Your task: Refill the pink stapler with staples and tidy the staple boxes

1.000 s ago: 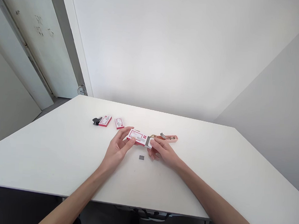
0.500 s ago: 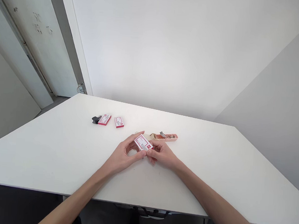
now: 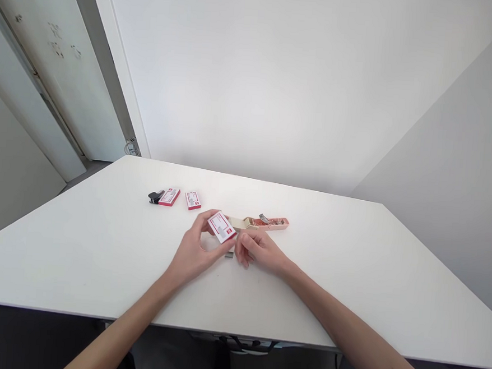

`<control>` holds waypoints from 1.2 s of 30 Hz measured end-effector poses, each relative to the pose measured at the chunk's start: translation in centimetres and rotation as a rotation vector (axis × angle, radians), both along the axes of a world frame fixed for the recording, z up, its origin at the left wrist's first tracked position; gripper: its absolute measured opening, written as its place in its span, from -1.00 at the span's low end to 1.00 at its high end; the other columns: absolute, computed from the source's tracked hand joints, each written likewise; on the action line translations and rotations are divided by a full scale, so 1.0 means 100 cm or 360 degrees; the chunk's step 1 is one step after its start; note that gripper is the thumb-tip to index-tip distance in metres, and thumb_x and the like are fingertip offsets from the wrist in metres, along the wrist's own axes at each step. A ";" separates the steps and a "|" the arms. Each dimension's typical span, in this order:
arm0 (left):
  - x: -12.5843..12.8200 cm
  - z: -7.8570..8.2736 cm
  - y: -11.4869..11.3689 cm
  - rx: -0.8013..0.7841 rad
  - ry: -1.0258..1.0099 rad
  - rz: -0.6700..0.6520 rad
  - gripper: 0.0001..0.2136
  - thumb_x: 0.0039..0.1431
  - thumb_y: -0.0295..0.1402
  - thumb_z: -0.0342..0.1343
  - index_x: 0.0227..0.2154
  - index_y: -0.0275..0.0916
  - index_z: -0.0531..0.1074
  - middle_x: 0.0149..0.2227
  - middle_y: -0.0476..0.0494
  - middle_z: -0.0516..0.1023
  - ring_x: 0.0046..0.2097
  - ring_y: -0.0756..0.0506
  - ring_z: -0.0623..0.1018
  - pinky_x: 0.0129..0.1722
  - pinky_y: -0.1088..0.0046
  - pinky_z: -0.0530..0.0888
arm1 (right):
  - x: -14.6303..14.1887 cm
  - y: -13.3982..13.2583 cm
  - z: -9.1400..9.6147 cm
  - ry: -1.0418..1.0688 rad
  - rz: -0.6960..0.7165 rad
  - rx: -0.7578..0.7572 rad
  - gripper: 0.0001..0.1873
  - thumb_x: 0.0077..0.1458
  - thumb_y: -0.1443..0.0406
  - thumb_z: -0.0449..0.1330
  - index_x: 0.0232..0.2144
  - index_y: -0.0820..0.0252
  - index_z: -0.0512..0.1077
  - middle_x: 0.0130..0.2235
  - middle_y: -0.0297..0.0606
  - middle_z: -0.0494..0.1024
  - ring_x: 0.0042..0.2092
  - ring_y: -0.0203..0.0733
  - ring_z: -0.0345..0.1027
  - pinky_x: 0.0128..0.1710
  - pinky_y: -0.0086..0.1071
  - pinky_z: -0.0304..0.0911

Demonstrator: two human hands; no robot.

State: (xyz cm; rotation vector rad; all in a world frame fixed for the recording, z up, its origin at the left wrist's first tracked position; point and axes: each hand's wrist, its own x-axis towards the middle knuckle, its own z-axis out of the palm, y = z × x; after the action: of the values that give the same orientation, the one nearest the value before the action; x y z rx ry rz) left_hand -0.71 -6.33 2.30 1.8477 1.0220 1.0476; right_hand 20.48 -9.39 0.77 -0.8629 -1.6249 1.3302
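My left hand (image 3: 195,247) grips a small red-and-white staple box (image 3: 221,227) between thumb and fingers, a little above the white table (image 3: 77,251). Just to its right, my right hand (image 3: 258,250) is curled with its fingertips close to the box; whether it pinches anything is hidden. A small grey strip of staples (image 3: 229,255) lies on the table between the two hands. Behind them an opened pink-and-beige stapler (image 3: 264,223) lies flat.
Two more red-and-white staple boxes (image 3: 170,196) (image 3: 193,200) lie at the back left, with a black binder clip (image 3: 154,197) beside them. White walls rise behind the table, and a door stands at the left.
The staple box was slid shut between both hands and has passed to my left hand, moving slightly left. My right hand has come off it.
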 end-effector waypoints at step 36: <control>-0.042 -0.008 0.031 0.1144 0.0842 0.0376 -0.67 0.37 -0.26 0.12 0.15 -0.11 0.41 0.28 -0.39 0.40 0.37 -0.43 0.31 0.33 -0.15 0.26 | 0.006 0.007 -0.012 -0.0951 -0.0262 0.0772 -0.79 0.37 0.10 0.29 -0.21 0.09 0.54 -0.28 -0.31 0.54 -0.34 -0.23 0.35 -0.30 -0.33 0.21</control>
State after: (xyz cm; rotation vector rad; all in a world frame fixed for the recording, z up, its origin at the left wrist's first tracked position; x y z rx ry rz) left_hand -4.93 -3.27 1.48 2.7419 1.2938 1.1921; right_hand 21.06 -8.71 -0.45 -1.1155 -2.1499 0.5325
